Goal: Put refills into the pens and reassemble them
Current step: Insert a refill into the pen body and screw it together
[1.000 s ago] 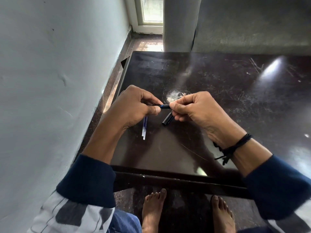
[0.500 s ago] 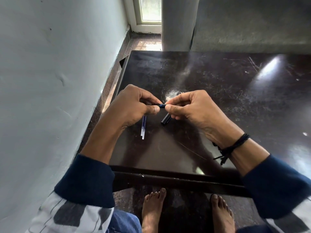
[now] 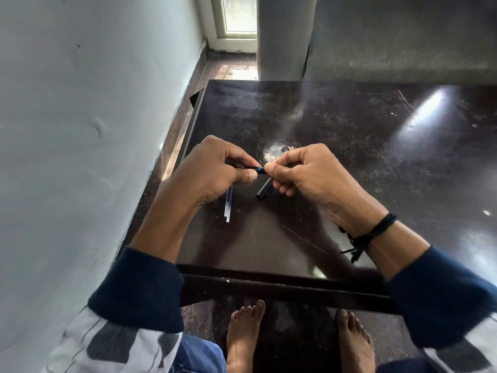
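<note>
Dark scratched tabletop (image 3: 349,146) | left hand (image 3: 212,170) and right hand (image 3: 309,173) both pinch thin blue-tipped black pen piece (image 3: 256,169) | black plastic barrel (image 3: 265,191) under right hand | clear refills (image 3: 228,204) lie loose on tabletop: reassembly apparently unfinished

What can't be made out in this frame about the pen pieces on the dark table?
Head view only.
- Thin dark blue pen part: only a short stretch shows; the left hand and right hand pinch and cover both ends.
- Short black plastic tube: far end hidden under the right hand; held or lying loose, unclear.
- Thin clear refills: upper ends under the left hand; count uncertain.
</note>
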The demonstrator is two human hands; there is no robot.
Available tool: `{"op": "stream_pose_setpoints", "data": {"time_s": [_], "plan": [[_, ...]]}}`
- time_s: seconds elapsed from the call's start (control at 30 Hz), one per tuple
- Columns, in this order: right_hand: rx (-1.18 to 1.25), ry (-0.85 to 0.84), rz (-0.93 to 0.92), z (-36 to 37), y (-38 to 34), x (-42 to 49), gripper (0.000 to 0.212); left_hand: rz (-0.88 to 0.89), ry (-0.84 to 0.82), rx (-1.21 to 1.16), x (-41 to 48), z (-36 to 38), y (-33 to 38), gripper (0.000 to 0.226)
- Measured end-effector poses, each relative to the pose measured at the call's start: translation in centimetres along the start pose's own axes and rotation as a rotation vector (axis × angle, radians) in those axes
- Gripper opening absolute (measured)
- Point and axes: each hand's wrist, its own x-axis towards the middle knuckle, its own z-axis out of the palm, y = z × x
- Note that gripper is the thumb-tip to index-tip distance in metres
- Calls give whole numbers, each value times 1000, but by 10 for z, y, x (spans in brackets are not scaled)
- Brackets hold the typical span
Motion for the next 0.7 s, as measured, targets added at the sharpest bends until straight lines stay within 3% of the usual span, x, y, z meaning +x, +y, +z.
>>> {"op": "stream_pose_setpoints", "data": {"time_s": [0.1, 0.27, 0.47, 0.6, 0.7], "plan": [[-27, 7, 11, 1, 1, 0, 25, 5, 3, 9, 1, 0, 0, 22], [12, -18, -51, -2, 0, -1, 10, -3, -3, -7, 1, 0, 0, 20], [-49, 0, 1, 1, 0, -1, 29, 2, 11, -12, 2, 1, -2, 22], [-4, -12, -51, -1, -1, -2, 13, -1, 15, 11, 2, -1, -1, 20], [-23, -21, -40, -1, 0, -1, 13, -7, 6, 13, 2, 1, -1, 17]]}}
